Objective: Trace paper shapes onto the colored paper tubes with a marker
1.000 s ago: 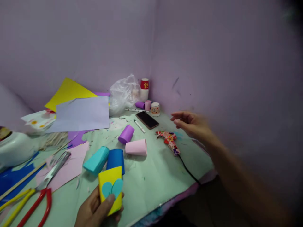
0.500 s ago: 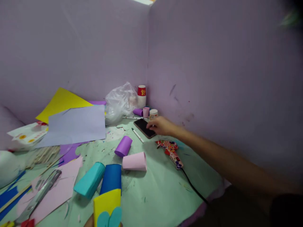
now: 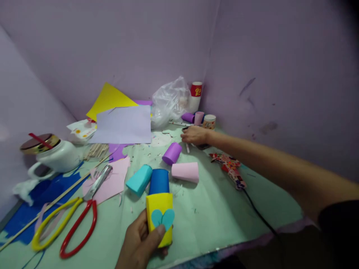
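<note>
My left hand [image 3: 143, 239] is wrapped round a yellow cup-shaped piece [image 3: 159, 200] at the front, its thumb pressing on the teal heart [image 3: 168, 217] fixed to it. Just beyond lie a blue cup [image 3: 159, 181] and a teal cup [image 3: 139, 180], with a purple cup [image 3: 172, 153] and a pale pink cup [image 3: 185, 172] to their right. My right hand [image 3: 196, 135] reaches to the back, its fingers closed over a white pen [image 3: 187, 148], whose lower end shows beneath them. Partly covered by that hand is a dark phone [image 3: 204, 147].
A flower-patterned glue gun [image 3: 231, 170] with a black cord lies under my right forearm. Scissors [image 3: 91, 198], a white mug [image 3: 63, 157], sticks [image 3: 97, 151] and coloured sheets [image 3: 123, 125] spread over the left. A plastic bag [image 3: 169, 102] and paper cups [image 3: 196, 91] stand by the wall corner.
The view has swung left and down, so the scissors and mug show more fully. My right hand has moved from over the phone to the pen. The yellow piece is now in fuller view.
</note>
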Motion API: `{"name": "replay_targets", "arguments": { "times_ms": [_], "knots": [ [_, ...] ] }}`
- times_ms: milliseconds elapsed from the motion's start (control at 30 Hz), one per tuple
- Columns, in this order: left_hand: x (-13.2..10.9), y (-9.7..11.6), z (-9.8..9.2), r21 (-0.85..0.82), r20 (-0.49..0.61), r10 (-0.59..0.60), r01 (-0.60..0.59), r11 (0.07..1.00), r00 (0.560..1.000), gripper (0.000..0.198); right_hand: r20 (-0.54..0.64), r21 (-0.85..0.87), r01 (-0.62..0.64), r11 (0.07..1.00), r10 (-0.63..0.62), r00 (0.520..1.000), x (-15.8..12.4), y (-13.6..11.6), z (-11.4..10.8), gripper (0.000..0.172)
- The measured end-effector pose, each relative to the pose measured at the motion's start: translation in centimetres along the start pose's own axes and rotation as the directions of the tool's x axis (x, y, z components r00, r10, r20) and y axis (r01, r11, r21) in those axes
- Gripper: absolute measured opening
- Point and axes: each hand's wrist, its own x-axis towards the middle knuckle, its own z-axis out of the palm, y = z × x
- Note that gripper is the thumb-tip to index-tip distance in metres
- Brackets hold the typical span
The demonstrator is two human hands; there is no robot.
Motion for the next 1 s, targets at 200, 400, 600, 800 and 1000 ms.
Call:
{"name": "replay_targets", "arguments": {
  "times_ms": [200, 400, 600, 800, 1000],
  "knots": [
    [-0.1, -0.2, 0.0, -0.014, 0.069, 0.075, -0.075, 0.997, 0.995, 0.037, -0.532, 0.234, -0.133, 0.963, 0.241, 0.811, -4.2, -0.7, -3.6, 0.004],
    [0.0, -0.3, 0.0, -0.013, 0.081, 0.103, -0.103, 0.995, 0.991, 0.037, -0.625, 0.771, 0.502, 0.392, 0.62, 0.475, -8.9, -15.5, -4.2, 0.003],
    [0.3, -0.5, -0.2, -0.019, 0.081, 0.146, -0.145, 0.989, 0.986, 0.033, -0.458, 0.781, 0.624, -0.006, 0.673, 0.581, -8.2, -23.2, -0.5, 0.008],
    [0.2, -0.4, -0.3, -0.098, 0.045, 0.118, -0.113, 0.989, 0.992, 0.037, -0.399, 0.881, 0.462, 0.101, 0.681, 0.613, -7.1, -22.6, 2.4, 0.014],
    [-0.1, -0.1, -0.1, -0.107, 0.06, 0.128, -0.121, 0.987, 0.99, 0.034, -0.429, 0.902, 0.296, 0.314, 0.581, 0.691, -7.1, -22.5, 2.6, 0.035]
  ]
}}
